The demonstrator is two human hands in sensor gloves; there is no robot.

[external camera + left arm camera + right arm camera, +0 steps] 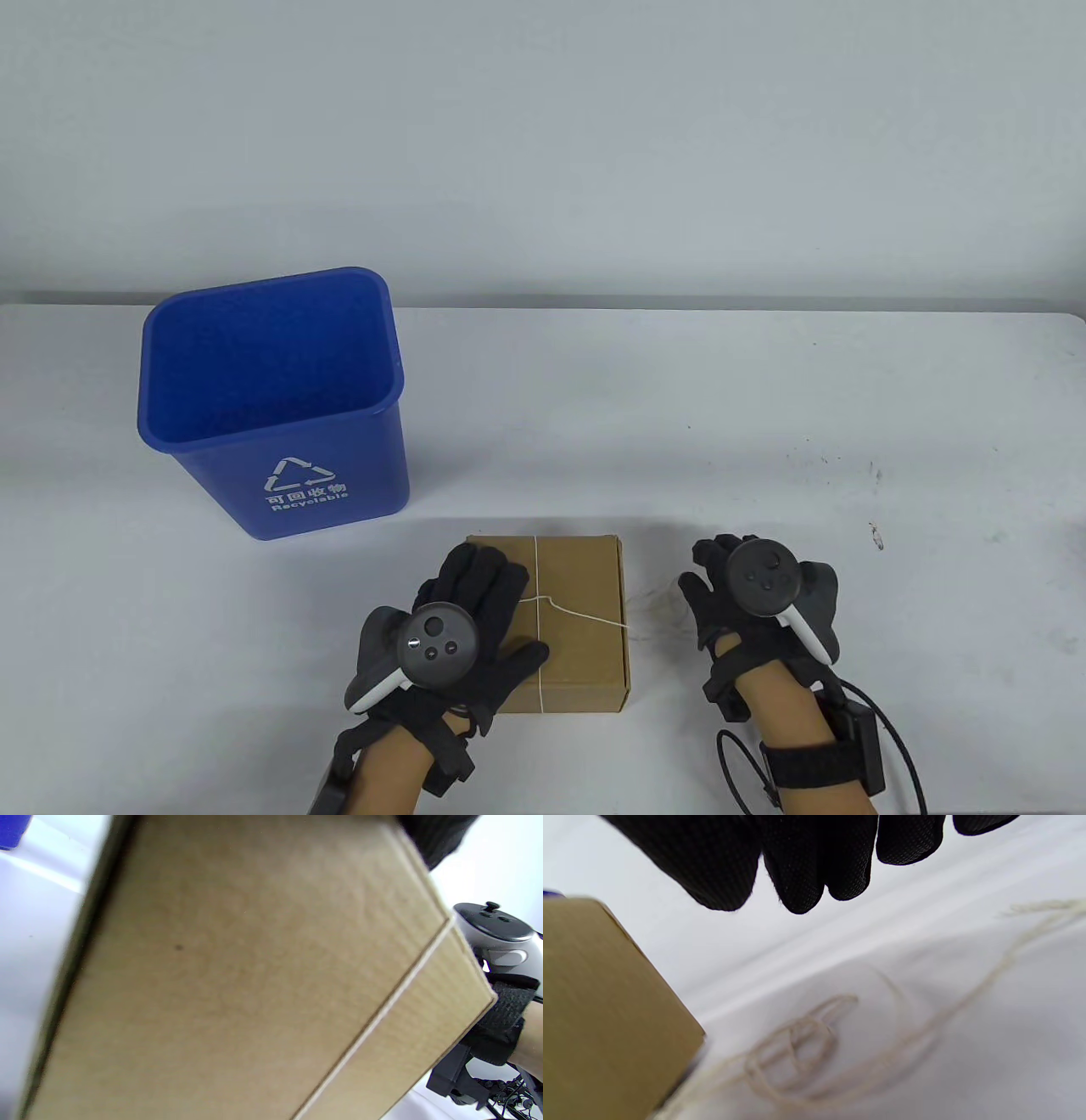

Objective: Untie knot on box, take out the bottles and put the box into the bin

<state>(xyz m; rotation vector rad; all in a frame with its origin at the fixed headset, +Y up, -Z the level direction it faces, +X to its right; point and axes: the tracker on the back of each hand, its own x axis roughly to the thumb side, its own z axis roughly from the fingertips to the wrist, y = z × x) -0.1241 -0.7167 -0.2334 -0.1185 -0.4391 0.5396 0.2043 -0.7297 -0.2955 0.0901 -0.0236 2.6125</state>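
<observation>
A closed brown cardboard box [585,594] lies near the table's front edge, with thin pale string [538,586] wrapped round it. One strand [594,617] runs off the box's right edge and lies in loose loops on the table [797,1052]. My left hand [484,586] lies flat on the left part of the lid, fingers straight. My right hand [721,577] rests just right of the box, its fingertips [797,895] above the loose string and holding nothing. The box fills the left wrist view [254,984]. No bottles show.
A blue recycling bin [271,399] stands upright and open at the back left of the box. The white table [764,407] stretches to the right and behind. Cables trail from my right wrist [891,747].
</observation>
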